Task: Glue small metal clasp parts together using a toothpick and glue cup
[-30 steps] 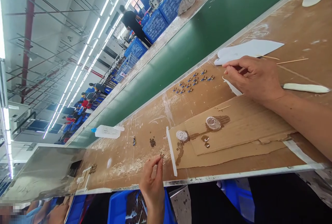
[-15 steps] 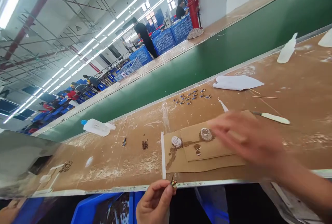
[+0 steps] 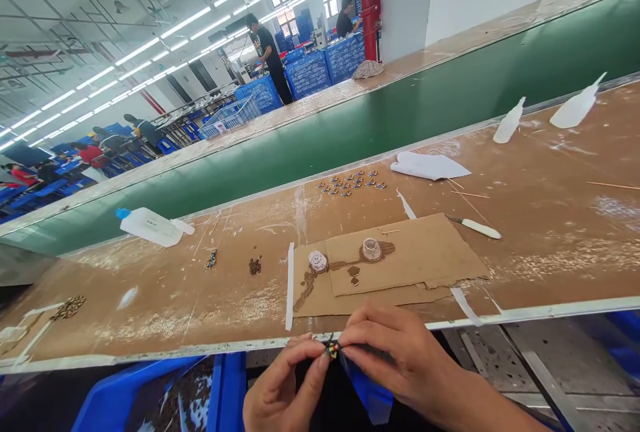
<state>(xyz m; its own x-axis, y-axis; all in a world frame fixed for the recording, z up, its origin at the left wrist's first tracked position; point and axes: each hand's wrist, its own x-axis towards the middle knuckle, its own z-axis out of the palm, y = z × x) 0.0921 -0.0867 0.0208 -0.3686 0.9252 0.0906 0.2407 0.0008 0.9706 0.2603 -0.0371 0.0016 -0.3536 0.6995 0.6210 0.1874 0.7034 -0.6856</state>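
Observation:
My left hand [image 3: 287,382] pinches a small dark piece with yellow and red spots [image 3: 333,350] between thumb and forefinger, just off the table's front edge. My right hand [image 3: 400,349] comes in from the right, its thumb and fingertips pressed together against the piece's right side. What those fingertips grip is too small to make out. Beyond both hands lies a cardboard sheet [image 3: 410,252], bearing a small clear cup [image 3: 371,250] and a white-topped round dish [image 3: 318,261]. Dark wet stains surround the cup and dish.
Several small blue-and-gold pieces [image 3: 357,182] lie at the table's far side. Leftward are tiny brown bits [image 3: 255,265] and a blue-capped bottle [image 3: 153,227]. A white-handled tool [image 3: 480,228] lies right. A blue bin [image 3: 217,395] stands below the edge; a green belt [image 3: 280,159] runs behind.
My right hand has moved from beside the clear cup down to the small piece in my left hand. The view has shifted rightward and levelled somewhat.

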